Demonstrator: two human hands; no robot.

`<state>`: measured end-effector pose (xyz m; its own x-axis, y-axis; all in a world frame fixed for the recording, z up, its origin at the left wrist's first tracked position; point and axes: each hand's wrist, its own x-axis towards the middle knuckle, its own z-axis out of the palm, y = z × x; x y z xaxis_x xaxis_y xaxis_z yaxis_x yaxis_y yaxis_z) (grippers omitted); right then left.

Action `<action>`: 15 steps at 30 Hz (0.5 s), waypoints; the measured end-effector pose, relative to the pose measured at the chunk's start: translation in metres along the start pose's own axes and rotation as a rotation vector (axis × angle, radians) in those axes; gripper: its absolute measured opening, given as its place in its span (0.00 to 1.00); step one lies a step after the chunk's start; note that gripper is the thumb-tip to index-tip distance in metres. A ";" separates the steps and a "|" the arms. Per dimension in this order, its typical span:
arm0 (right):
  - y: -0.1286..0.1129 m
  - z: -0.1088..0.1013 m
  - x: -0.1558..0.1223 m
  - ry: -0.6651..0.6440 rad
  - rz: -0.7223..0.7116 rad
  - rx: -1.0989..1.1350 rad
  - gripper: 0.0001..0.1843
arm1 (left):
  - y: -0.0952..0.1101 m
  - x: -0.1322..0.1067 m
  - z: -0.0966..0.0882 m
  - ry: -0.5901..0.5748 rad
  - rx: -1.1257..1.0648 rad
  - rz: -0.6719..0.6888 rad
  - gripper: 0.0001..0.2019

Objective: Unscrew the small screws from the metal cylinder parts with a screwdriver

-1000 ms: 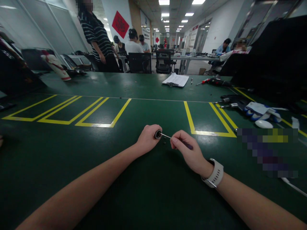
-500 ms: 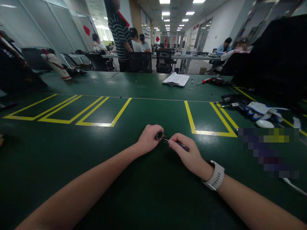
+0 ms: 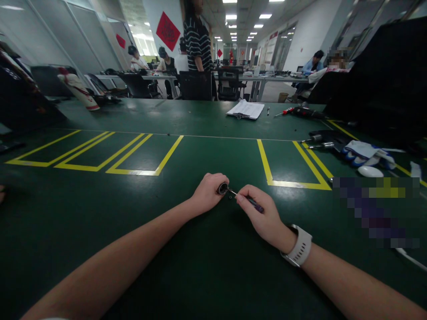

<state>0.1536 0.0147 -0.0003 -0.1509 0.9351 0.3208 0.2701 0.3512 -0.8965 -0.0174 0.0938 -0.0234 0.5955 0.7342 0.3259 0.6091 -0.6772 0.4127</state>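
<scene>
My left hand (image 3: 208, 192) rests on the green table (image 3: 200, 249), fingers wrapped round a small black cylindrical part (image 3: 222, 188) whose open end faces right. My right hand (image 3: 258, 211) pinches a thin screwdriver (image 3: 248, 201) with a dark purple handle. Its metal tip points into the open end of the part. A few tiny dark screws (image 3: 231, 196) lie on the table just below the tip. A white watch (image 3: 300, 246) sits on my right wrist.
Yellow tape lines (image 3: 293, 184) mark boxes on the table. At the right lie blue-white gloves (image 3: 365, 153), a white oval object (image 3: 370, 171) and metal tools (image 3: 316, 142). A clipboard with papers (image 3: 245, 110) and a red-handled screwdriver (image 3: 283, 113) lie farther back. A person in a striped shirt (image 3: 198, 44) stands beyond the table.
My right hand has moved closer to the part, bringing the screwdriver tip up to its open end. The person in the striped shirt has walked to the right behind the table.
</scene>
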 end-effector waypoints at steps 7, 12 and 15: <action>0.012 -0.005 0.009 0.072 0.308 0.549 0.08 | 0.001 -0.002 0.000 -0.011 -0.011 0.037 0.02; 0.017 -0.002 0.012 0.107 0.425 0.767 0.08 | -0.001 -0.001 0.000 -0.006 -0.043 0.023 0.03; 0.017 0.000 0.009 0.130 0.336 0.662 0.08 | -0.002 -0.001 0.000 -0.008 -0.046 0.033 0.03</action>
<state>0.1565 0.0291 -0.0124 -0.0365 0.9993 -0.0061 -0.3527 -0.0186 -0.9356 -0.0188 0.0943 -0.0245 0.6193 0.7110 0.3332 0.5643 -0.6981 0.4408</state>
